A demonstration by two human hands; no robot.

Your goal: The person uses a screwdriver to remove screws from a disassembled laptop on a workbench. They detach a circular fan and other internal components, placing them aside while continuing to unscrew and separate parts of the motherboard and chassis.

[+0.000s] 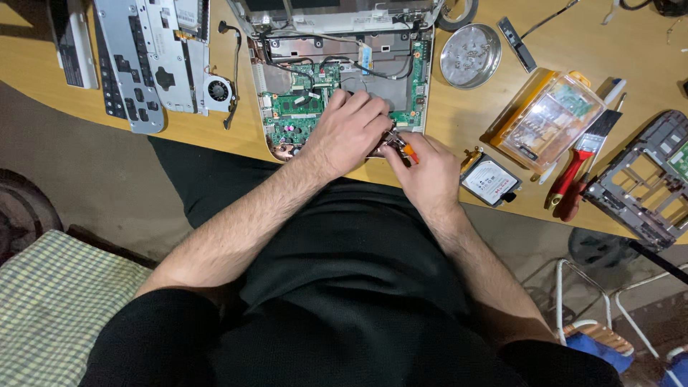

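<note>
Wooden table [466, 122]: opened laptop [337, 79], round tin [470, 55], hard drive [490, 180], brush [582, 156]

We sit at a light wooden tabletop [466, 118] with a curved front edge, lit warmly from above so its surface glows yellow. Below it we see a dim grey-brown floor [93, 179]. At our lower left lies a checked green-and-white cushion [57, 308], with a dark round object [21, 208] just beyond it. At lower right stands a white metal-framed stool [595, 308] with a blue seat.
</note>
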